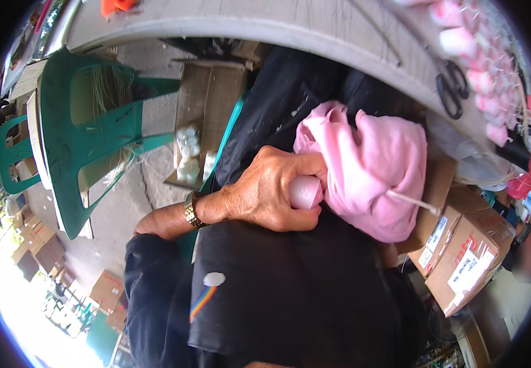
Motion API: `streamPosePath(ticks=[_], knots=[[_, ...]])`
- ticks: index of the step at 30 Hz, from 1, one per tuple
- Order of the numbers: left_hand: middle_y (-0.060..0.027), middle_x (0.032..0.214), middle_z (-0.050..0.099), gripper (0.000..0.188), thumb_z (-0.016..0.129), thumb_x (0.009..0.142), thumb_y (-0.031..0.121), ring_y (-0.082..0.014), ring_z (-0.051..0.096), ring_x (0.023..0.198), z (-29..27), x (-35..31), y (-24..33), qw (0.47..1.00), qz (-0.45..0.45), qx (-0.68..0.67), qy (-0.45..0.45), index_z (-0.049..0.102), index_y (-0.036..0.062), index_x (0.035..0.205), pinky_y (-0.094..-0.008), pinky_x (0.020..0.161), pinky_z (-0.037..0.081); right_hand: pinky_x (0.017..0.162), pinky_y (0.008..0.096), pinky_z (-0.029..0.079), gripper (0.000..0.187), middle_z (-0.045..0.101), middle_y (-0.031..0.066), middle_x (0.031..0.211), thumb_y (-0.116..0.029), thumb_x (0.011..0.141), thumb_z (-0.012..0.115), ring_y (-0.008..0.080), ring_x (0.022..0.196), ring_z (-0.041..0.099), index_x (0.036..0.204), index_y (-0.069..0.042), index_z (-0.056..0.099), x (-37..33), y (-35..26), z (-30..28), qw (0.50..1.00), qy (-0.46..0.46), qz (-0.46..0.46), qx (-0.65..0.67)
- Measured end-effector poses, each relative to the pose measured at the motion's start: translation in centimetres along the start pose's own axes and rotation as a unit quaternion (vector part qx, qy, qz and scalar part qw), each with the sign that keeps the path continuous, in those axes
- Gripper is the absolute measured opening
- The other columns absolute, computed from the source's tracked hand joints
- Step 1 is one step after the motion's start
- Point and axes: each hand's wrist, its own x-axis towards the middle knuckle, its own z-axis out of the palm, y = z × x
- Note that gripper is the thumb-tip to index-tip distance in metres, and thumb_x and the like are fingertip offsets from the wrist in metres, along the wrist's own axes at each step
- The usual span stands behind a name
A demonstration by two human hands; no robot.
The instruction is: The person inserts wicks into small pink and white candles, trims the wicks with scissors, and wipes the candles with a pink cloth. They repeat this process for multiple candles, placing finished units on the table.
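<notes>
Item one, pale pink piece (304,192): smooth, rounded, seemingly a short cylinder, in my left grip (270,189) above the black lap covering (296,282). Location: at the fist's right-hand end; long axis, so far as the curled digits let me judge, roughly left to right, toward the cloth. Nearer hand: left. Item two, pink cloth bundle (376,165): immediately right of the piece, touched by the left grip's digits. Item three, thin pale stick or cord (415,202): slants out of the bundle's right side. Left grip: clenched round item one, little gap showing. Right grip: hidden from me, presumably behind the bundle, with a patch of skin (390,254) below it; its state I cannot tell.
</notes>
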Motion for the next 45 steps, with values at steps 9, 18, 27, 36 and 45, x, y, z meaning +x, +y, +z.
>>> streamPosePath(ticks=[9,18,27,36,45], knots=[[-0.0097,0.077,0.068,0.025,0.077,0.064,0.014,-0.0245,0.069,0.071,0.8,-1.5,-0.5,0.99,-0.079,-0.117,-0.023,0.067,0.0054,0.085,-0.032,0.066,0.053,0.093,0.0425,0.044,0.051,0.054,0.0157,0.121,-0.036,0.089,0.058,0.0317,0.108,0.055,0.125,-0.003,0.047,-0.2,-0.1,1.5,0.994,-0.04,0.013,-0.106],[-0.0082,0.105,0.064,0.044,0.079,0.07,0.007,-0.0194,0.062,0.1,-0.1,1.1,-1.1,0.99,0.088,-0.111,-0.001,0.061,0.0041,0.11,-0.0324,0.089,0.048,0.085,0.0398,0.047,0.047,0.058,0.0149,0.112,-0.031,0.084,0.065,0.0317,0.099,0.058,0.118,-0.003,0.051,0.8,-1.1,1.0,0.98,-0.05,-0.019,-0.191],[-0.0071,0.097,0.068,0.049,0.086,0.072,0.021,-0.0185,0.067,0.091,-0.4,1.9,-1.3,0.989,0.017,-0.127,0.08,0.062,0.0073,0.112,-0.032,0.082,0.053,0.077,0.0371,0.05,0.043,0.062,0.014,0.103,-0.027,0.079,0.072,0.0318,0.091,0.062,0.111,-0.003,0.055,1.1,-2.3,0.4,0.951,-0.061,-0.04,-0.3],[-0.0082,0.089,0.068,0.049,0.087,0.07,0.032,-0.0282,0.067,0.086,-0.4,2.7,-2.2,0.969,0.145,0.116,0.164,0.062,0.006,0.103,-0.0385,0.084,0.051,0.07,0.0345,0.053,0.04,0.066,0.0132,0.094,-0.022,0.074,0.08,0.0318,0.082,0.065,0.104,-0.004,0.059,0.8,-4.5,-0.9,0.868,-0.067,-0.057,-0.489],[-0.0082,0.109,0.062,0.052,0.064,0.089,0.043,-0.0194,0.06,0.101,-1.0,2.5,-1.3,0.991,-0.053,-0.12,0.037,0.053,0.0061,0.124,-0.0332,0.089,0.047,0.083,0.0431,0.052,0.049,0.063,0.0151,0.108,-0.017,0.073,0.076,0.0345,0.097,0.063,0.117,-0.007,0.06,1.4,-7.5,-1.2,0.697,-0.234,-0.146,-0.662]])
